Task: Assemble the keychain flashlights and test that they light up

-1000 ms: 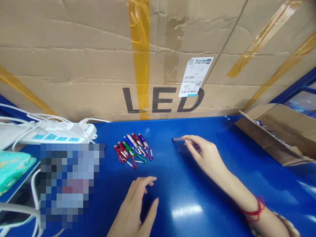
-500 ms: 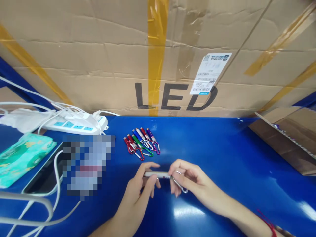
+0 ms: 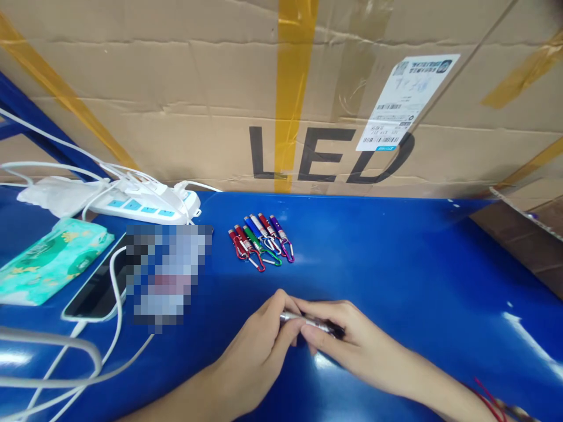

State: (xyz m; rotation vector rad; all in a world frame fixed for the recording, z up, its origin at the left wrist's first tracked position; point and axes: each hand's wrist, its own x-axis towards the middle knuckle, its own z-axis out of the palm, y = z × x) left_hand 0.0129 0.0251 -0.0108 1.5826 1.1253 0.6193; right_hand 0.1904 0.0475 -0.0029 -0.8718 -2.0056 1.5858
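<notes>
A silver keychain flashlight (image 3: 314,321), a slim metal tube, lies nearly level between my two hands above the blue table. My left hand (image 3: 264,337) is closed on its left end, thumb against the tube. My right hand (image 3: 354,337) pinches the right part between thumb and fingers. Something dark shows at that right end, inside the right palm; the carabiner clip cannot be made out. Beyond the hands rests a row of several similar keychain flashlights (image 3: 259,237) in red, green, blue, silver and purple, with coloured carabiner clips.
At the left are a white power strip (image 3: 145,205) with cables, a green tissue pack (image 3: 53,258), a black-screened phone (image 3: 94,287) and a blurred-out item (image 3: 171,275). A large cardboard box (image 3: 197,105) marked LED stands behind. An open carton (image 3: 523,240) sits at the right.
My hands have drawn together around the flashlight. Its silver carabiner, visible before by the right hand, is out of sight. The whole view has shifted slightly.
</notes>
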